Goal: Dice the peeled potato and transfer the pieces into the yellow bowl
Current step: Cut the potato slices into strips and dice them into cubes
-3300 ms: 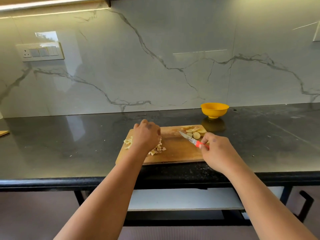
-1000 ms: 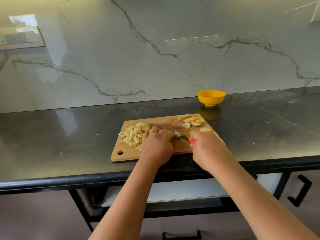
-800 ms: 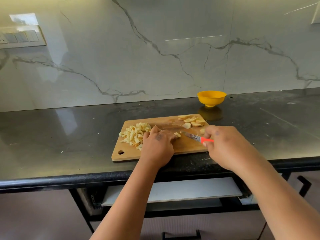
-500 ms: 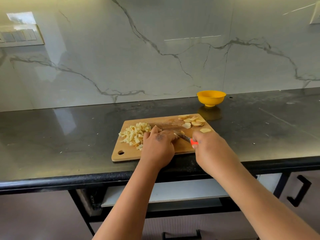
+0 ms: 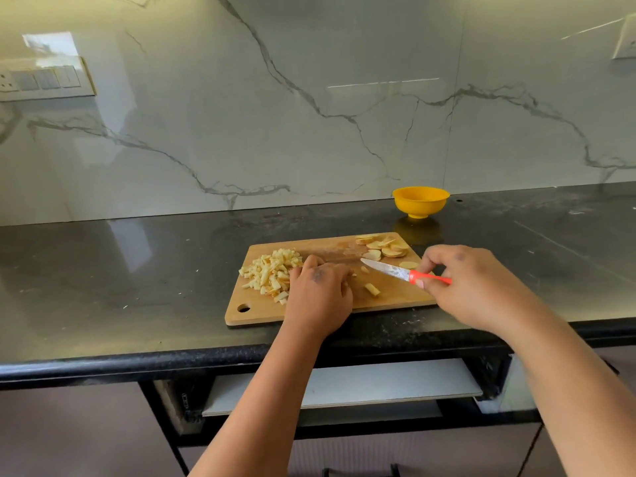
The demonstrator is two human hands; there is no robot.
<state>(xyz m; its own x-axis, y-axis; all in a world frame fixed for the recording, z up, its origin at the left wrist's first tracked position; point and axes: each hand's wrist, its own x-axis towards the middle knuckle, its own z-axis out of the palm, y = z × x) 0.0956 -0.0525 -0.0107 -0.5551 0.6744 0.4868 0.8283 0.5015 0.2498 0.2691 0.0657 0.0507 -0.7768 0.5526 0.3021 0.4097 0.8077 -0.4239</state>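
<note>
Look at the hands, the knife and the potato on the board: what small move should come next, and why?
Probably the right hand should bring the knife down beside the left hand and go on cutting. The blade is lifted off the cutting board, uncut potato slices wait at its far right corner, and the yellow bowl looks empty.

Dark polished countertop (image 5: 137, 287), carrying a wooden cutting board (image 5: 395, 297) under both hands, and a yellow bowl (image 5: 421, 201) standing beyond the right hand (image 5: 471, 287), near the wall.
</note>
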